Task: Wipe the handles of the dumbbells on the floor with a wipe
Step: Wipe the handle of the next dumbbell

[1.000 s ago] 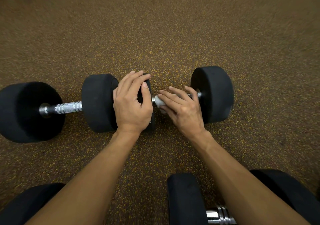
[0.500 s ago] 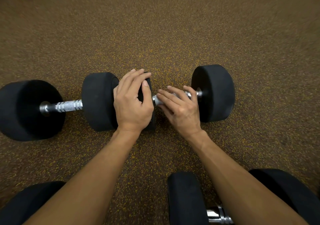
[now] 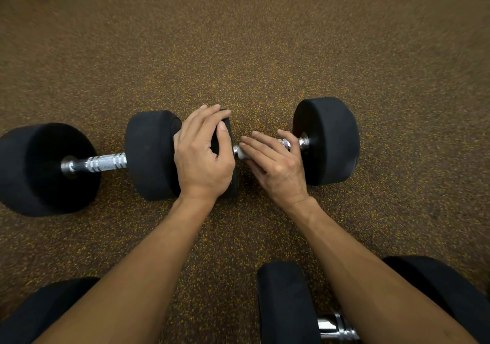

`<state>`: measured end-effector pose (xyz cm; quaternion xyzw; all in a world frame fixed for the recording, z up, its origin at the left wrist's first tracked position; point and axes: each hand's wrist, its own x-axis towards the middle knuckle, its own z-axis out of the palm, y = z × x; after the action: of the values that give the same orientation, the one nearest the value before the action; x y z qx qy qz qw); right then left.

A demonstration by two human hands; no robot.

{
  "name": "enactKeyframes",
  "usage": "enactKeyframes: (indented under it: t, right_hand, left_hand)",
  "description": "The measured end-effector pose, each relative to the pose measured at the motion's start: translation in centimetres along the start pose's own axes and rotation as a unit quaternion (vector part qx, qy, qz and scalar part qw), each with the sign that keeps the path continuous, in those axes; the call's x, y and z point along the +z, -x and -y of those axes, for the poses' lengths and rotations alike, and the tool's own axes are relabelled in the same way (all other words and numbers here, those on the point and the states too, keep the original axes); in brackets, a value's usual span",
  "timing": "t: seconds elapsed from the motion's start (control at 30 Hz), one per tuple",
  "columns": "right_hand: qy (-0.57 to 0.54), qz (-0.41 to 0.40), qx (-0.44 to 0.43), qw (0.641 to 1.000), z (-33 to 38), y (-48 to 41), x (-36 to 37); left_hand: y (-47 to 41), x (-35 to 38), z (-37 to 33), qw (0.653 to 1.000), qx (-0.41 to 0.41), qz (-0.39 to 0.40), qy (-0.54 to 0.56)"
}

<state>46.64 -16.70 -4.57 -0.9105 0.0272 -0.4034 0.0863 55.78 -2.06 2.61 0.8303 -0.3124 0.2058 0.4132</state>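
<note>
Two black dumbbells lie end to end on the floor. On the right dumbbell (image 3: 327, 142), my left hand (image 3: 202, 158) grips the left weight head from above. My right hand (image 3: 275, 166) presses a white wipe (image 3: 241, 153) around its chrome handle (image 3: 294, 143); only a small bit of the wipe shows under my fingers, at the handle's left end. The left dumbbell (image 3: 152, 155) lies untouched, its knurled chrome handle (image 3: 103, 162) bare.
A third dumbbell (image 3: 285, 304) with a chrome handle lies near my right forearm at the bottom right. Another black weight head (image 3: 39, 312) shows at the bottom left. The floor (image 3: 252, 51) is brown speckled rubber, open beyond the dumbbells.
My right hand has stayed wrapped on the handle with the wipe, fingers shifting slightly. The left hand keeps its grip on the weight head. The view barely moved.
</note>
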Motion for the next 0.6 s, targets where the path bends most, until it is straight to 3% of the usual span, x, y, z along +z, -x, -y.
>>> enactKeyframes:
  t: [0.6]
  right_hand:
    - [-0.015,0.076,0.028,0.997,-0.8,-0.2,-0.8]
  left_hand:
    - [-0.1,-0.1,-0.1,1.0,-0.006,0.001,0.002]
